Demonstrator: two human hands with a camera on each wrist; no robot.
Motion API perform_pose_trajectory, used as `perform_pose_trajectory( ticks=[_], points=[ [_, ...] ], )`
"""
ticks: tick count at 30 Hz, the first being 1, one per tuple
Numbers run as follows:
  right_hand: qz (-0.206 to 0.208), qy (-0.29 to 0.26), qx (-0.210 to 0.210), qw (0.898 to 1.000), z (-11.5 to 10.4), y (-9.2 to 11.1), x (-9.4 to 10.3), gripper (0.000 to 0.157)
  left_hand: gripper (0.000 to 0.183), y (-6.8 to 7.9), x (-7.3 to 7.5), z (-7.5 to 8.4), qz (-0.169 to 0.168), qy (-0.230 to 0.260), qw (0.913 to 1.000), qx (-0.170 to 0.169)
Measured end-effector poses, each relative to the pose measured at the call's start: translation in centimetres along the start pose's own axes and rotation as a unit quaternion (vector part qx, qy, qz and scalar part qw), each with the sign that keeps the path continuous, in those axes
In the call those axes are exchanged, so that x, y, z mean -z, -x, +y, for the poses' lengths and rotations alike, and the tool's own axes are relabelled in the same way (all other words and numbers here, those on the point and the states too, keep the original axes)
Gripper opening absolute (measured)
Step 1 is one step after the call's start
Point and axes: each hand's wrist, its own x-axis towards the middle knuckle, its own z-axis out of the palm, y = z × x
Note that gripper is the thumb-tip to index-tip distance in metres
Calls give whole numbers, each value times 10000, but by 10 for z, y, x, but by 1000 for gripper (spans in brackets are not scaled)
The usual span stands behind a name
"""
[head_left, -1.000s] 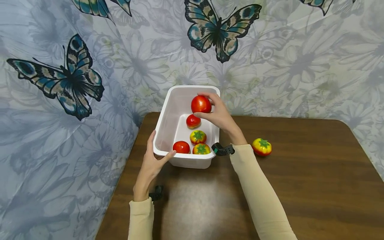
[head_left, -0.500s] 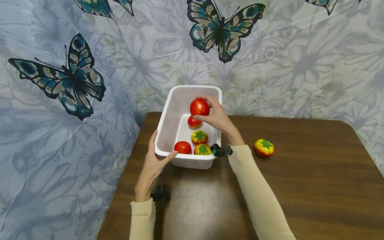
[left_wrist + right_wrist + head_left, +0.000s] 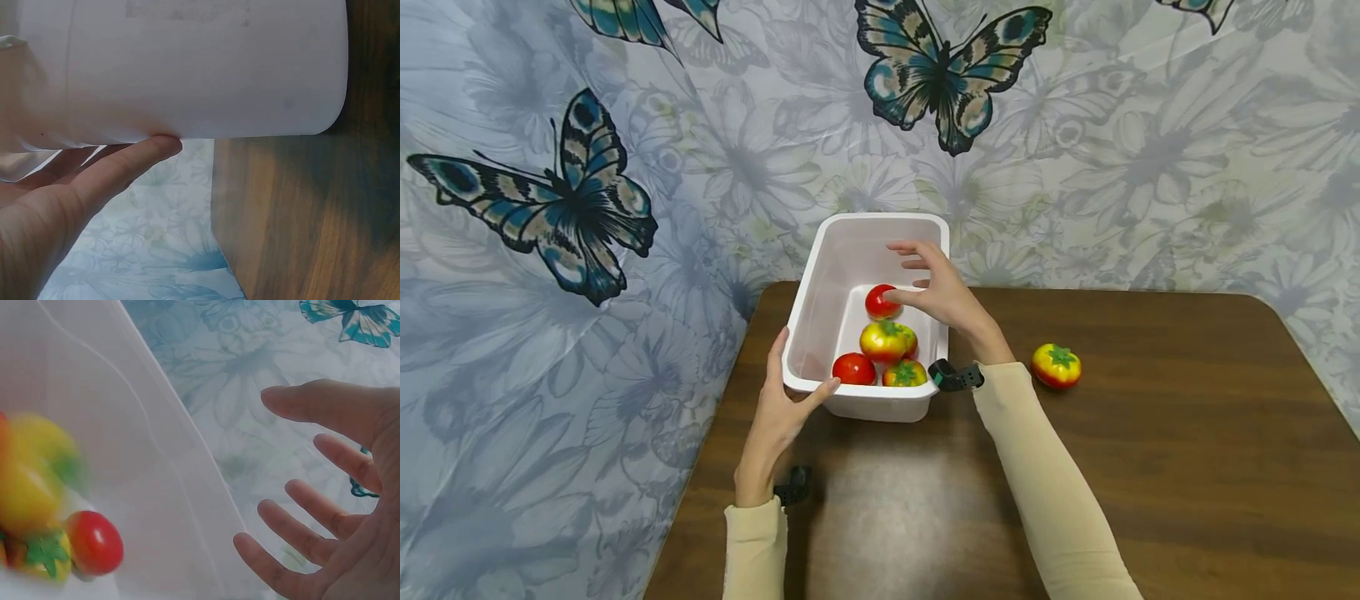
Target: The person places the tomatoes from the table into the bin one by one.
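A white plastic bin (image 3: 842, 404) stands on the table with several red and yellow tomatoes inside. My left hand (image 3: 778, 417) holds its front left corner, the thumb at the front rim and the fingers along the left side. My right hand (image 3: 943, 292) is over the bin's right side, fingers spread and holding nothing. Below its thumb lies a red tomato (image 3: 880, 302). A yellow-red tomato (image 3: 882, 342) partly covers another one; in the right wrist view this yellow tomato (image 3: 28, 481) is blurred. At the front are a red tomato (image 3: 853, 369) and a green-topped tomato (image 3: 905, 373).
One more yellow-red tomato (image 3: 1056, 366) with a green top sits on the brown wooden table (image 3: 1195, 417), right of the bin. Behind the table hangs a floral backdrop (image 3: 760, 158) with butterflies. Each wrist wears a dark strap (image 3: 956, 375).
My right hand has let go of the large tomato, its fingers spreading. That tomato has dropped towards the front among the others, showing its yellow side. My left hand stays on the bin.
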Motion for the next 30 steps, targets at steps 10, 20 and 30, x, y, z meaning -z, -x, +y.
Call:
perform_pose_trajectory(
  ticks=[10,20,30],
  points=[
    [290,50,-65,9995,3,23,29,64,107,1,2,2,23,28,9999,101],
    [546,135,-5,9984,26,59,66,58,107,1,2,0,-20,55,10000,37],
    [692,1329,-742,9859,89,111,99,52,106,1,1,0,-59,128,9999,12]
  ],
)
